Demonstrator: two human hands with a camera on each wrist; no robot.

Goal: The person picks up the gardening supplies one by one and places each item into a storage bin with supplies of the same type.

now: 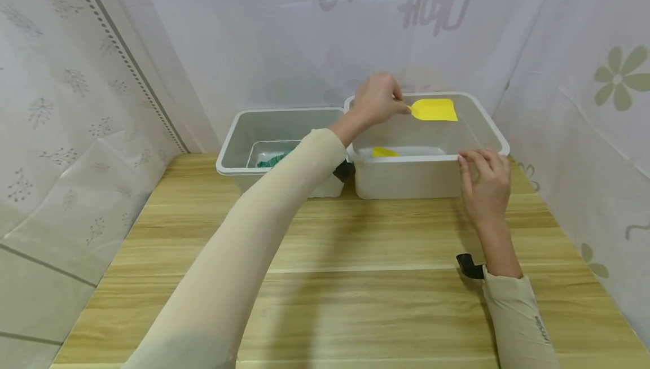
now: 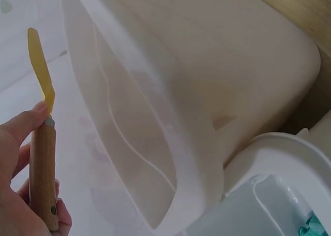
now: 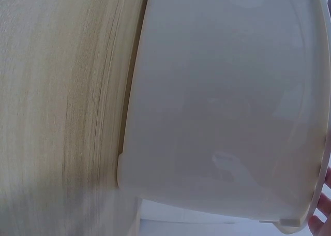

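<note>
My left hand (image 1: 377,98) holds a small shovel (image 1: 434,110) over the right-hand bin (image 1: 406,177). In the left wrist view, the fingers and thumb wrap the shovel's wooden handle (image 2: 42,168), and its yellow blade (image 2: 40,65) points upward. At the bin's front right corner, my right hand (image 1: 488,185) grips the rim with bent fingers; only some fingertips (image 3: 325,205) show at the edge of the right wrist view. Another yellow piece (image 1: 385,152) lies inside this bin, partly hidden by the front wall.
Against the right bin's left side stands a second bin (image 1: 241,143), with something green (image 1: 271,160) on its floor, partly behind my left sleeve. Both bins sit on a wood-grain table (image 1: 396,301) by a hanging curtain (image 1: 244,36). Black wrist mounts (image 1: 469,266) project from the sleeves.
</note>
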